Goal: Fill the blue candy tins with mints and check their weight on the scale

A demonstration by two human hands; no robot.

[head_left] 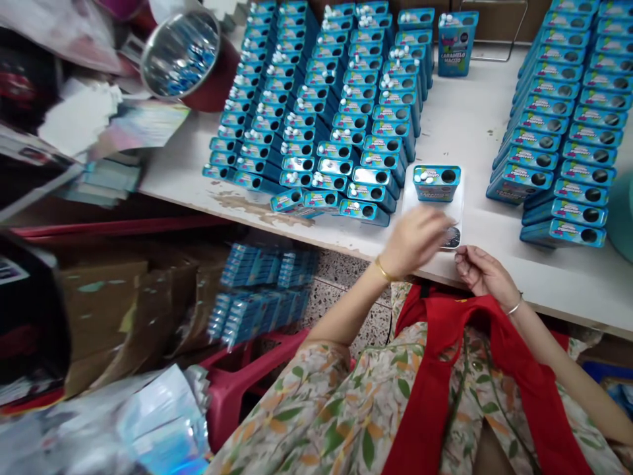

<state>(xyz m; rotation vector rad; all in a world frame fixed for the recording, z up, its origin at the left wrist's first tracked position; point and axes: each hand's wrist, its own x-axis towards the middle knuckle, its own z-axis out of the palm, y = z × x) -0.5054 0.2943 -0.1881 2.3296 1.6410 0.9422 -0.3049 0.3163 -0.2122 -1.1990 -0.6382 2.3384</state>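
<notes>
A small white scale [459, 198] lies near the table's front edge. On its plate stands a blue candy tin [435, 191], with white candies [426, 175] on its lid beside a dark round opening. Slightly blurred by motion, my left hand [418, 239] hovers over the front of the scale. Its fingers are drawn together near the scale's dark round display [451, 237], and whatever they pinch is too small to make out. My right hand [487, 274] is by the scale's front right corner, its fingers curled and thumb against them; their contents are hidden.
Rows of blue tins [321, 112] with white candies on top fill the table's left side. More tins [554, 132] stand in rows at the right. One tin [457, 43] stands at the back. A metal bowl [180, 56] holds blue pieces. A red plastic chair [237, 382] is below left.
</notes>
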